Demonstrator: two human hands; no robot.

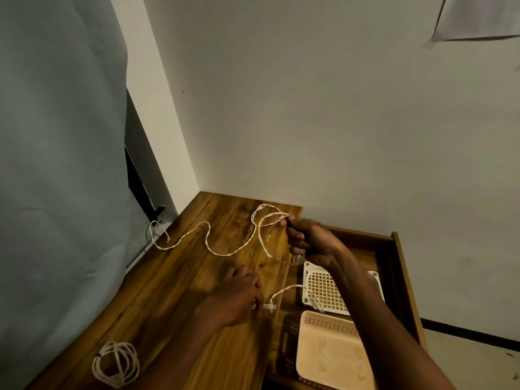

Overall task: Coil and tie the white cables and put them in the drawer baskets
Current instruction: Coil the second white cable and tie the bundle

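A long white braided cable (202,235) snakes across the wooden desk top (174,291) from the back left corner. My right hand (309,243) holds loops of this cable over the desk's right edge, pinching them near the fingertips. My left hand (239,296) rests on the desk and pinches the cable's white plug end at its fingers. A second white cable (115,364), coiled and tied, lies at the desk's near left corner. The open drawer (394,249) on the right holds a white lattice basket (323,291) and a cream basket (332,353).
A pale curtain (62,164) hangs at the left, against the desk's edge. White walls close the corner behind the desk. The drawer's wooden side (408,282) juts out at the right, over the floor.
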